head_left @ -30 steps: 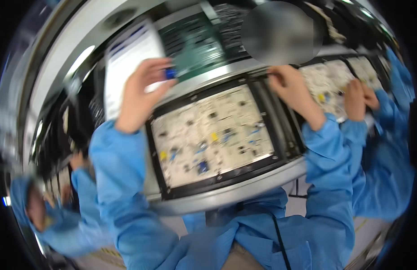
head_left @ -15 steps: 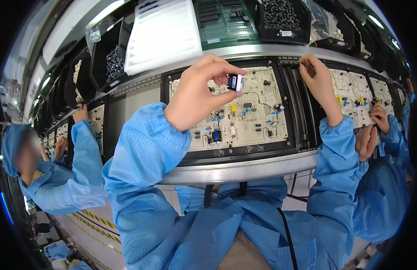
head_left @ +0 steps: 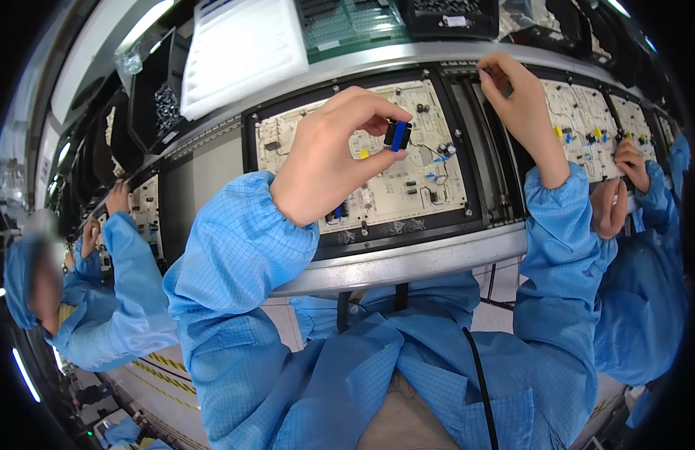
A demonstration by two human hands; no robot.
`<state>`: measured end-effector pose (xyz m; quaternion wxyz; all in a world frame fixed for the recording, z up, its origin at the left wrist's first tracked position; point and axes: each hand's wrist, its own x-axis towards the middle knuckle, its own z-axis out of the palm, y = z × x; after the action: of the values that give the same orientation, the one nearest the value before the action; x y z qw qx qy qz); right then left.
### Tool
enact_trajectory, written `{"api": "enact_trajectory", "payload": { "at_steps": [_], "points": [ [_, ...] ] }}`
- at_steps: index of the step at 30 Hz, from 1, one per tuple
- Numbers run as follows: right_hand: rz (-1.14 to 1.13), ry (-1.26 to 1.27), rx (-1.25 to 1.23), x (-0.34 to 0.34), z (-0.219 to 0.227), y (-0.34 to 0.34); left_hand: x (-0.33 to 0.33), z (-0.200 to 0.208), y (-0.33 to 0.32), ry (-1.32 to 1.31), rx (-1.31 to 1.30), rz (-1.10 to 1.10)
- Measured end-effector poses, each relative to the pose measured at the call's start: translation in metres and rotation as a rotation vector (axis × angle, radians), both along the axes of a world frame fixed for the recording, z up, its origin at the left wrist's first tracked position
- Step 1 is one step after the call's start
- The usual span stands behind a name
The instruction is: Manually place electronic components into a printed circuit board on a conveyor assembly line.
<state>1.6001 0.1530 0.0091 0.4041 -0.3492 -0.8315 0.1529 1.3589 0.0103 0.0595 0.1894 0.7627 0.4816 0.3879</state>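
Between the thumb and fingers of my left hand (head_left: 332, 154) is a small transformer (head_left: 397, 135), black with a blue band. It is held above a cream circuit board (head_left: 385, 199) fitted with yellow, blue and black parts, which sits in a black frame (head_left: 473, 172). My right hand (head_left: 518, 97) is raised over the frame's right end, near the metal rail. Its fingertips are pinched together, and what they hold, if anything, is too small to make out.
Behind the boards stand a white foam tray (head_left: 242, 56), a green tray (head_left: 351, 26) and black bins (head_left: 163, 97) of small parts. A metal rail (head_left: 407, 251) runs along the front. Co-workers in blue sit at left (head_left: 115, 300) and right (head_left: 640, 300), hands near other boards.
The transformer has turned in my left fingers, so its blue band now faces me. The framed board and trays sit further left and higher in view. My right hand stays pinched.
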Motion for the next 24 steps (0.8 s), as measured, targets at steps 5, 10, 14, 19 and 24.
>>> {"api": "enact_trajectory", "payload": {
  "at_steps": [5,10,14,19,24],
  "points": [
    [0.058,0.01,0.008,-0.009,0.002,-0.012,0.019,-0.02,-0.001,-0.052,-0.305,-0.089],
    [0.029,-0.029,0.024,0.0,-0.005,-0.006,0.042,-0.034,0.002,0.101,-0.42,-0.153],
    [0.073,0.071,0.095,0.002,0.012,-0.014,0.049,-0.038,0.004,0.321,-0.201,-0.108],
    [0.073,0.025,0.044,0.006,0.01,-0.013,0.054,-0.042,0.015,0.351,-0.18,-0.041],
    [0.104,0.073,0.145,0.009,0.003,-0.012,0.056,-0.05,0.018,0.382,-0.24,-0.031]
  ]
}}
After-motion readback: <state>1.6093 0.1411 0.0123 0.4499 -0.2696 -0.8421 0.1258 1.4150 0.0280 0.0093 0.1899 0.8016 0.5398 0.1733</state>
